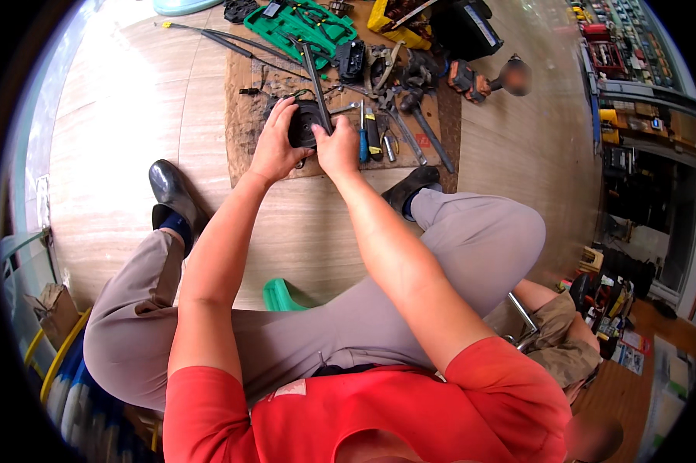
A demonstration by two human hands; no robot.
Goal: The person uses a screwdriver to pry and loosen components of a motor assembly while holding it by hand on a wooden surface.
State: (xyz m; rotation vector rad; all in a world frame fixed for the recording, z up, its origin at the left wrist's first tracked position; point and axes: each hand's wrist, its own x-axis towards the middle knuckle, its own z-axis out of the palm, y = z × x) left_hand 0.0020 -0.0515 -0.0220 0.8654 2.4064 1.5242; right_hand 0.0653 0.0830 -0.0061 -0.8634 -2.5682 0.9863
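My left hand (pixel 276 147) curls round the left edge of a black, round, grooved disc (pixel 305 123) at the near side of a cardboard sheet (pixel 248 85). My right hand (pixel 337 145) closes round the lower end of a long dark metal bar (pixel 317 91), its thumb by the disc's right edge. The bar slants up and away across the disc's right side. Just right of that hand lie a blue-handled screwdriver (pixel 363 145), a yellow-and-black utility knife (pixel 373 137) and a small metal socket (pixel 390 150). The parts of the disc under my fingers are hidden.
Farther right on the cardboard lie a wrench (pixel 407 133) and a hammer (pixel 431 133). A green tool case (pixel 336 29), yellow basket (pixel 379 19) and black box (pixel 467 37) stand beyond. An orange-and-black power tool (pixel 466 82) is at right. Another person's leg (pixel 552 305) shows near my right knee.
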